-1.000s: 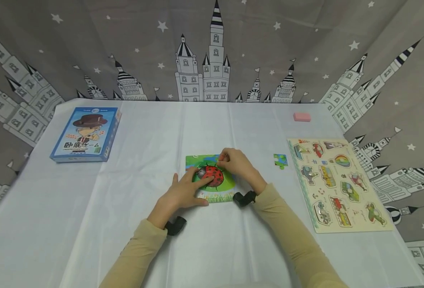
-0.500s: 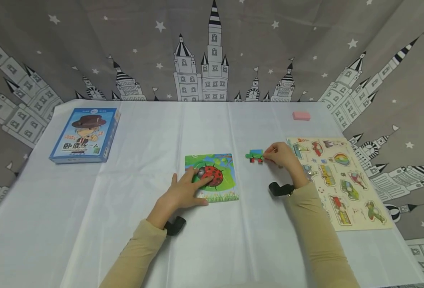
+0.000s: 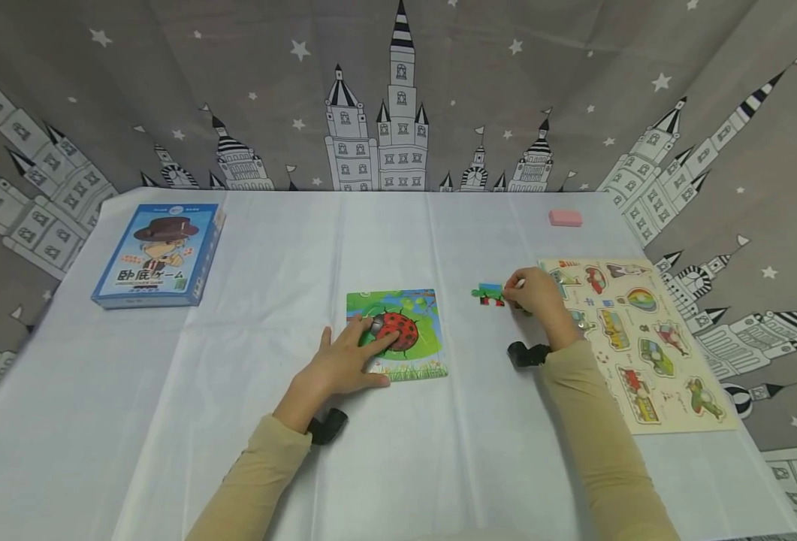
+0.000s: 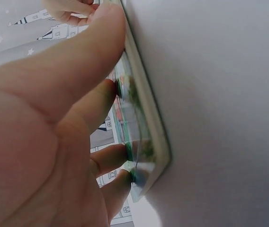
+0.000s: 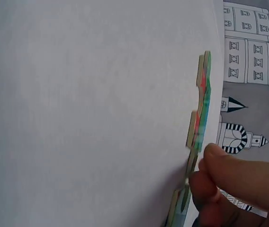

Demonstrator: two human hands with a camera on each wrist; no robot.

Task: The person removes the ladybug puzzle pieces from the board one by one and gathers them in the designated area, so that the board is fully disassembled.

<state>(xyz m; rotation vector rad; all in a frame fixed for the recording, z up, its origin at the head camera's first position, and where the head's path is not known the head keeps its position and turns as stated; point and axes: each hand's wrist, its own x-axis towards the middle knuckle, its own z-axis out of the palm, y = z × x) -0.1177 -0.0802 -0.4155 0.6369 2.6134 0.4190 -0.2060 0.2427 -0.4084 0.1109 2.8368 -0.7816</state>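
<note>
A square ladybug jigsaw puzzle (image 3: pixel 405 361) lies on the white table, its missing-free upper right corner uncovered. My left hand (image 3: pixel 347 361) rests on its left part with spread fingers (image 4: pixel 101 101), the thumb along the near edge. To the right, my right hand (image 3: pixel 536 297) pinches the right end of a green, blue and red puzzle piece (image 3: pixel 488 293) between thumb and fingertips. The right wrist view has that piece (image 5: pixel 201 101) edge-on, low over the cloth. A second puzzle piece (image 5: pixel 174 208) sits just under the hand and is mostly hidden in the head view.
A cream puzzle board (image 3: pixel 631 346) with vehicle pictures lies at the right, partly under the right forearm. A pink eraser-like block (image 3: pixel 565 218) sits at the back right. A blue game box (image 3: pixel 158 255) is at the back left. A castle-print curtain (image 3: pixel 249 68) hangs behind.
My right hand has moved right from the ladybug puzzle to beside the second piece, carrying the green, blue and red piece. My left hand has stayed on the puzzle.
</note>
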